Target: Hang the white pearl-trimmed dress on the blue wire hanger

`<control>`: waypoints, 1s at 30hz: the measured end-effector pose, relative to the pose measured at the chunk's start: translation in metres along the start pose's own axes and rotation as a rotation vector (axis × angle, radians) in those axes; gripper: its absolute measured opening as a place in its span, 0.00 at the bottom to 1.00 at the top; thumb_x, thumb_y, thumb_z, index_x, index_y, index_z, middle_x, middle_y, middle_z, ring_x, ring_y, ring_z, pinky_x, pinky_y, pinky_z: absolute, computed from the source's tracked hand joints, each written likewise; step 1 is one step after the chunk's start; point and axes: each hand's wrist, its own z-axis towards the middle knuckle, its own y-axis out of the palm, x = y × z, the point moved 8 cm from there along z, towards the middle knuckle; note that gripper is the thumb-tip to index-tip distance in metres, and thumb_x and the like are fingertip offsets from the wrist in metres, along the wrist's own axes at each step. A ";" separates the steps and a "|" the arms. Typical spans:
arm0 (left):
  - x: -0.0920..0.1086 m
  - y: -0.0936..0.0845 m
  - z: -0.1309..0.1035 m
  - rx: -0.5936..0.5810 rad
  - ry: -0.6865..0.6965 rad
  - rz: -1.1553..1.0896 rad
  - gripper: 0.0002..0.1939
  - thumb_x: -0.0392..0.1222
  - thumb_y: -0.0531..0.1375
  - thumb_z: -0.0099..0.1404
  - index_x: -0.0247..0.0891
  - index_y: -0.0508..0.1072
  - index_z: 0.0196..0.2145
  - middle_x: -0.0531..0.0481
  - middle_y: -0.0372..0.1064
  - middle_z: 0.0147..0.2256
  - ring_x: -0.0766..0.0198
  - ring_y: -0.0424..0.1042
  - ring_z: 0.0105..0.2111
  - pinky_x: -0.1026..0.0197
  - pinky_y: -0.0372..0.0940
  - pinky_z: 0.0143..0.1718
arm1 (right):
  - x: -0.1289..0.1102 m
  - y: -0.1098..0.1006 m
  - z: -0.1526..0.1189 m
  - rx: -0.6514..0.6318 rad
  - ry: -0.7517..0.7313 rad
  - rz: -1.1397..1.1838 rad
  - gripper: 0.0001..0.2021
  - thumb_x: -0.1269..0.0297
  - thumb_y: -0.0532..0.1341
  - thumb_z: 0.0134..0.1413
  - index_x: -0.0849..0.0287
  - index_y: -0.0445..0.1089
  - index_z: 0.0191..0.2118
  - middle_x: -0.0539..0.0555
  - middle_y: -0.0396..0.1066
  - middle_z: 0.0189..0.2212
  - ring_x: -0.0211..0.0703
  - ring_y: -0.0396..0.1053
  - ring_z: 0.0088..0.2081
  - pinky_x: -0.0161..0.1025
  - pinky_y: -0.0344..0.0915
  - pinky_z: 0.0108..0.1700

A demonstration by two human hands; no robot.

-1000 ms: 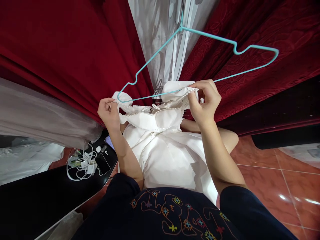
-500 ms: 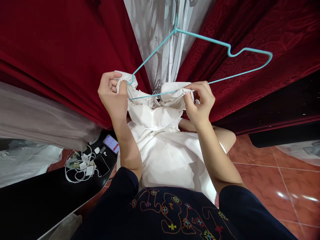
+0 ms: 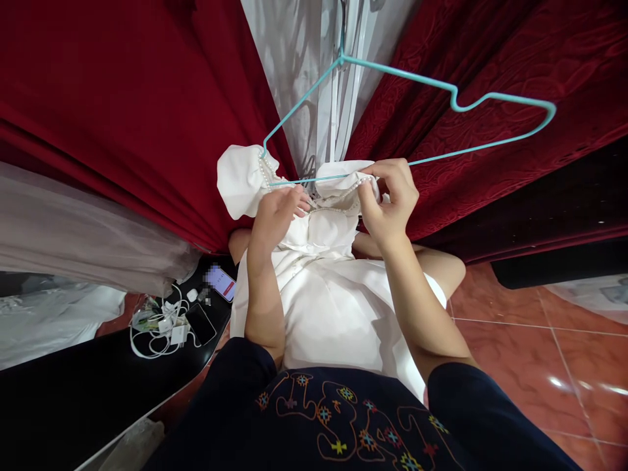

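A white dress (image 3: pixel 338 307) with a pearl-trimmed neckline lies across my lap. The turquoise hanger (image 3: pixel 400 70) hangs above it, its left end inside the dress's left puffed sleeve (image 3: pixel 240 180). Its right end sticks out free, past the dress. My right hand (image 3: pixel 392 196) pinches the pearl edge by the right sleeve (image 3: pixel 338 175), close to the hanger's bottom bar. Over the left part of the neckline is my left hand (image 3: pixel 282 212), fingers apart and bent toward the bodice, just below the bar.
Red curtains (image 3: pixel 122 98) hang on both sides, with sheer white cloth (image 3: pixel 294 59) between them. At the left, a black table (image 3: pixel 98 386) bears a lit phone (image 3: pixel 222 282), a dark phone (image 3: pixel 200 324) and white cables (image 3: pixel 157 333). Red floor tiles (image 3: pixel 520 353) lie at the right.
My left hand has let go of the left sleeve and moved right and down to the neckline. The left sleeve now rests on the hanger's end. The hanger's right end has shifted slightly right.
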 end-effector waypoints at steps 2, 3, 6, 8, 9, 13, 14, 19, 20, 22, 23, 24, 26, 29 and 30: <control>-0.015 0.016 0.004 -0.090 -0.093 -0.134 0.27 0.68 0.57 0.73 0.40 0.78 0.44 0.42 0.82 0.43 0.57 0.82 0.40 0.57 0.72 0.43 | -0.001 0.001 -0.001 -0.001 0.008 -0.006 0.08 0.58 0.60 0.70 0.53 0.75 0.40 0.53 0.76 0.36 0.42 0.74 0.41 0.45 0.74 0.45; -0.018 0.021 0.007 -0.096 -0.096 -0.259 0.28 0.68 0.55 0.74 0.41 0.77 0.48 0.41 0.81 0.48 0.55 0.82 0.45 0.55 0.73 0.48 | 0.000 0.002 -0.001 -0.006 0.030 -0.025 0.09 0.56 0.59 0.70 0.52 0.75 0.40 0.54 0.76 0.36 0.43 0.74 0.41 0.46 0.74 0.46; -0.015 0.020 0.016 0.023 -0.004 -0.660 0.22 0.61 0.49 0.79 0.42 0.73 0.48 0.42 0.77 0.54 0.54 0.79 0.57 0.48 0.73 0.57 | 0.004 0.004 -0.003 -0.026 0.100 -0.102 0.14 0.50 0.57 0.71 0.50 0.74 0.39 0.55 0.75 0.36 0.47 0.75 0.42 0.50 0.76 0.46; -0.011 0.012 0.015 0.158 0.046 -0.765 0.19 0.55 0.48 0.80 0.42 0.70 0.40 0.43 0.77 0.48 0.56 0.77 0.58 0.48 0.73 0.59 | 0.005 0.005 -0.005 -0.032 0.116 -0.126 0.15 0.48 0.56 0.70 0.51 0.73 0.39 0.56 0.75 0.37 0.48 0.75 0.43 0.52 0.76 0.46; -0.009 0.009 0.013 0.216 0.060 -0.777 0.18 0.52 0.47 0.80 0.42 0.67 0.36 0.44 0.75 0.42 0.58 0.77 0.56 0.48 0.73 0.60 | 0.005 0.005 -0.005 -0.033 0.118 -0.128 0.14 0.49 0.56 0.70 0.50 0.74 0.39 0.56 0.75 0.37 0.48 0.75 0.43 0.52 0.75 0.46; 0.002 0.001 -0.002 0.320 0.119 -0.740 0.22 0.53 0.46 0.79 0.43 0.50 0.28 0.52 0.52 0.26 0.62 0.73 0.37 0.49 0.74 0.58 | 0.003 0.004 -0.007 -0.020 0.098 -0.064 0.11 0.53 0.58 0.70 0.51 0.75 0.41 0.55 0.75 0.38 0.46 0.74 0.43 0.48 0.74 0.44; 0.005 -0.001 -0.004 0.332 0.148 -0.729 0.23 0.56 0.47 0.79 0.43 0.48 0.28 0.53 0.48 0.26 0.62 0.69 0.34 0.48 0.74 0.57 | 0.003 0.005 -0.007 -0.033 0.095 -0.033 0.10 0.55 0.59 0.69 0.51 0.75 0.42 0.55 0.75 0.39 0.45 0.74 0.43 0.47 0.73 0.43; 0.012 -0.008 -0.010 0.379 0.235 -0.688 0.29 0.65 0.49 0.75 0.43 0.45 0.28 0.54 0.43 0.26 0.62 0.60 0.29 0.47 0.74 0.53 | -0.004 0.002 -0.010 -0.036 -0.012 0.017 0.09 0.60 0.61 0.66 0.53 0.78 0.45 0.55 0.75 0.46 0.46 0.74 0.48 0.47 0.72 0.44; 0.013 -0.008 -0.010 0.390 0.235 -0.680 0.29 0.66 0.48 0.76 0.43 0.45 0.27 0.54 0.42 0.26 0.62 0.59 0.29 0.47 0.74 0.52 | -0.004 -0.006 -0.012 0.050 -0.026 -0.018 0.08 0.60 0.62 0.65 0.53 0.78 0.44 0.56 0.74 0.47 0.46 0.74 0.49 0.48 0.72 0.47; 0.015 -0.010 -0.012 0.419 0.243 -0.682 0.29 0.66 0.46 0.76 0.43 0.44 0.27 0.55 0.42 0.26 0.63 0.59 0.28 0.47 0.74 0.50 | 0.005 -0.028 -0.019 0.257 0.010 -0.092 0.06 0.60 0.64 0.63 0.55 0.77 0.40 0.58 0.70 0.47 0.48 0.72 0.50 0.50 0.71 0.49; 0.017 -0.010 -0.013 0.435 0.252 -0.689 0.29 0.66 0.46 0.77 0.43 0.44 0.27 0.55 0.42 0.26 0.63 0.59 0.28 0.47 0.74 0.49 | 0.013 -0.038 -0.023 0.345 0.046 -0.120 0.05 0.62 0.65 0.61 0.56 0.76 0.39 0.58 0.68 0.46 0.48 0.70 0.50 0.49 0.70 0.49; 0.018 -0.011 -0.015 0.451 0.259 -0.695 0.29 0.66 0.45 0.77 0.43 0.44 0.27 0.54 0.42 0.26 0.63 0.59 0.28 0.48 0.74 0.49 | 0.024 -0.048 -0.026 0.404 0.091 -0.135 0.04 0.64 0.66 0.60 0.56 0.75 0.39 0.58 0.67 0.44 0.48 0.70 0.49 0.48 0.70 0.48; 0.019 -0.011 -0.017 0.481 0.260 -0.689 0.29 0.66 0.44 0.78 0.43 0.44 0.27 0.54 0.41 0.25 0.63 0.59 0.27 0.48 0.74 0.47 | 0.049 -0.068 -0.027 0.488 0.181 -0.144 0.04 0.71 0.66 0.58 0.57 0.73 0.39 0.55 0.67 0.39 0.44 0.69 0.43 0.44 0.67 0.43; 0.021 -0.010 -0.018 0.497 0.273 -0.674 0.30 0.66 0.44 0.79 0.42 0.43 0.27 0.55 0.41 0.24 0.64 0.58 0.26 0.50 0.74 0.45 | 0.089 -0.098 -0.014 0.579 0.281 -0.139 0.10 0.79 0.65 0.57 0.57 0.67 0.32 0.47 0.64 0.29 0.36 0.64 0.31 0.40 0.64 0.38; 0.022 -0.009 -0.018 0.492 0.286 -0.677 0.30 0.66 0.44 0.78 0.42 0.43 0.27 0.55 0.40 0.24 0.64 0.57 0.25 0.50 0.74 0.44 | 0.099 -0.106 -0.006 0.584 0.308 -0.151 0.11 0.79 0.65 0.57 0.57 0.66 0.30 0.46 0.63 0.27 0.34 0.63 0.30 0.39 0.64 0.39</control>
